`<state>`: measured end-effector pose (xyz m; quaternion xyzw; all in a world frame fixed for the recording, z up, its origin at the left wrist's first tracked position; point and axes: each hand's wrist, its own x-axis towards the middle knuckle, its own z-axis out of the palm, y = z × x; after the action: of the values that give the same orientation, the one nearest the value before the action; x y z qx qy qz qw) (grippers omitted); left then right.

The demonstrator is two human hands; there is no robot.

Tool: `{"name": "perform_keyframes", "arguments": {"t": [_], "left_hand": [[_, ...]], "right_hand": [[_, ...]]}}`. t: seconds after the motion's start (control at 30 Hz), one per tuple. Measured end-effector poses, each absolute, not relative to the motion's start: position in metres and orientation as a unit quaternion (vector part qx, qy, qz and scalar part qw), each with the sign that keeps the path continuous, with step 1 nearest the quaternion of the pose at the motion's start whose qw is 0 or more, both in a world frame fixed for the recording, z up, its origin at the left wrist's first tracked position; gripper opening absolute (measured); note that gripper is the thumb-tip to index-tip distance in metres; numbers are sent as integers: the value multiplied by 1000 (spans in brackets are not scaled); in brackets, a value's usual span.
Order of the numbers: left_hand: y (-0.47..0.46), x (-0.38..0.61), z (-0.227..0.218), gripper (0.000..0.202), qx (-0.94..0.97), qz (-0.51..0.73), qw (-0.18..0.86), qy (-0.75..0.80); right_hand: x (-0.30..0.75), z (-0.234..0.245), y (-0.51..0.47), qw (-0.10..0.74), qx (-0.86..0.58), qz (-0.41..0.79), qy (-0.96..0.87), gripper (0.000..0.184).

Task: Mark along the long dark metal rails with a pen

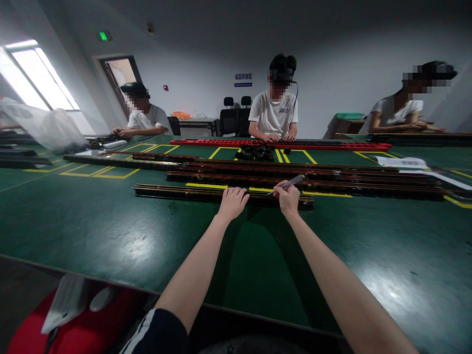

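Surface [110, 221], green and glossy, carries the near rail [202, 195], which lies crosswise in front of the person. Just beyond the near rail, a bank of dark rails [368, 179] runs roughly parallel and probably blocks any push that way. Farther beyond it stretches a red frame [350, 146], with a co-worker [275, 115] behind. The near rail itself looks stiff, slim and fairly light; its shiny sides may slip, and its thin brassy edges seem easiest to mar, so two holds well apart on the dark sides should suit. Past it, between bank and frame, sits a heap of black parts [254, 152]. Left hand [234, 201] rests over the near rail's middle, fingers draped across; whether they grip, I cannot tell. Right hand [288, 199], toward the rail's right end, has fingers clenched around a pen-like tool [293, 182], seemingly light and rigid, its tip pointing at the rail.
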<state>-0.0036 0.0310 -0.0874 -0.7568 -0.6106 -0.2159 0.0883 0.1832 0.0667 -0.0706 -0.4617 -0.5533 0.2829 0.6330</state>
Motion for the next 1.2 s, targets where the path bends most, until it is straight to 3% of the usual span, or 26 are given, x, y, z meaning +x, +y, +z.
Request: {"name": "perform_keyframes", "arguments": {"t": [1.2], "left_hand": [[28,-1,-83,40,-748,-213,89,-622]], "right_hand": [[185,-72,65,635,-481,261,-545,15]]}}
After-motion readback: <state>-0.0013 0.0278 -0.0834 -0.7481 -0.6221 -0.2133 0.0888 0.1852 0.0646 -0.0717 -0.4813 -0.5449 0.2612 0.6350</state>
